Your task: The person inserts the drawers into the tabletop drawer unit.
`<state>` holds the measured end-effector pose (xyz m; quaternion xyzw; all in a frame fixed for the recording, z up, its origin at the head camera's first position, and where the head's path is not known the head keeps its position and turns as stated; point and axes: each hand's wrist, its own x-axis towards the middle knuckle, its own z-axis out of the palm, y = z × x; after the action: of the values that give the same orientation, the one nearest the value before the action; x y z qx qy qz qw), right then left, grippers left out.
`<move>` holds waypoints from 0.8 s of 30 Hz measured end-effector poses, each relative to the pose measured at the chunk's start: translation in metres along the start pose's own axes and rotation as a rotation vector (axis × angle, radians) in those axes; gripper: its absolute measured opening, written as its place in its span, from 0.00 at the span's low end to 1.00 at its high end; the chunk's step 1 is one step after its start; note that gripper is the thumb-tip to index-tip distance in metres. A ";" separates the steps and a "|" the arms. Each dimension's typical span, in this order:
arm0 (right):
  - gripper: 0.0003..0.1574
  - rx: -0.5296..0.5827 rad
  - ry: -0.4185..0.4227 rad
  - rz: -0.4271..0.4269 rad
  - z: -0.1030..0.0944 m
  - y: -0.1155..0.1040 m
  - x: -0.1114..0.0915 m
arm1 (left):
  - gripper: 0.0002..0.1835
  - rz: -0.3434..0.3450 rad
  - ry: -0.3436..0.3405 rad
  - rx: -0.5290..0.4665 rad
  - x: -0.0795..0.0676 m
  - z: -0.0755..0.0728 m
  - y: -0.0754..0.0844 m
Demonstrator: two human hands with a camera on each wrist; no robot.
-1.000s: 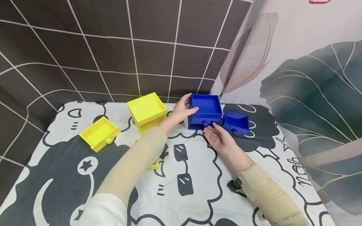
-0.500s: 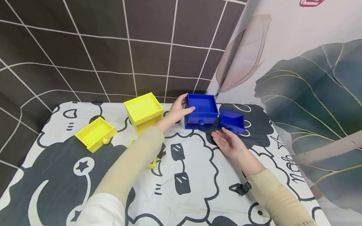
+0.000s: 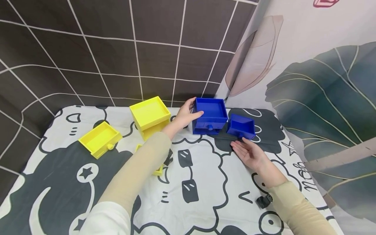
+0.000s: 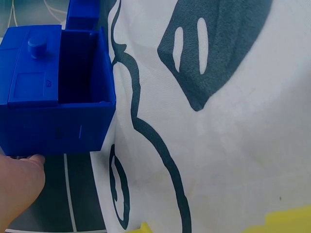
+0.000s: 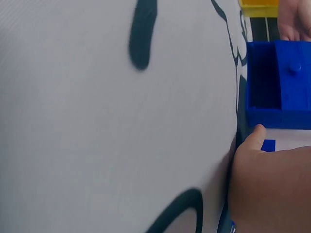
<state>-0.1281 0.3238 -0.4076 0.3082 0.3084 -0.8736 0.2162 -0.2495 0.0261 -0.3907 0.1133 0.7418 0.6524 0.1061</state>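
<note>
A blue two-tier drawer cabinet (image 3: 211, 109) stands near the wall. Its upper drawer, with a round knob, is in place, while the lower slot (image 4: 77, 73) is bare. My left hand (image 3: 185, 115) holds the cabinet at its left side, thumb over the top rim. A loose blue drawer (image 3: 241, 126) lies to the right of the cabinet, tilted slightly. Just in front of that drawer is my right hand (image 3: 251, 156), palm partly up and fingers extended, holding nothing. Whether its fingertips touch the drawer cannot be made out.
Left of the blue cabinet stands a yellow cabinet (image 3: 150, 114) with an open lower slot. A yellow drawer (image 3: 101, 138) lies farther left. Another yellow piece (image 3: 159, 170) is mostly hidden under my left forearm. The patterned cloth (image 3: 205, 182) meets a dark gridded wall (image 3: 158, 58).
My right hand has drawn away from the front of the blue cabinet, moving right and toward me, to the loose blue drawer. My left hand has stayed at the cabinet.
</note>
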 end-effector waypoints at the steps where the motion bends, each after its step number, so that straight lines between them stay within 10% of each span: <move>1: 0.17 0.001 0.000 0.001 -0.002 -0.001 -0.001 | 0.43 -0.001 -0.001 0.001 0.000 0.000 0.000; 24: 0.25 0.005 -0.003 0.000 -0.004 -0.021 0.013 | 0.43 -0.035 -0.003 0.008 -0.005 0.001 0.006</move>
<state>-0.1476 0.3396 -0.4104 0.3075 0.3059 -0.8748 0.2160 -0.2446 0.0265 -0.3848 0.1017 0.7461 0.6473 0.1182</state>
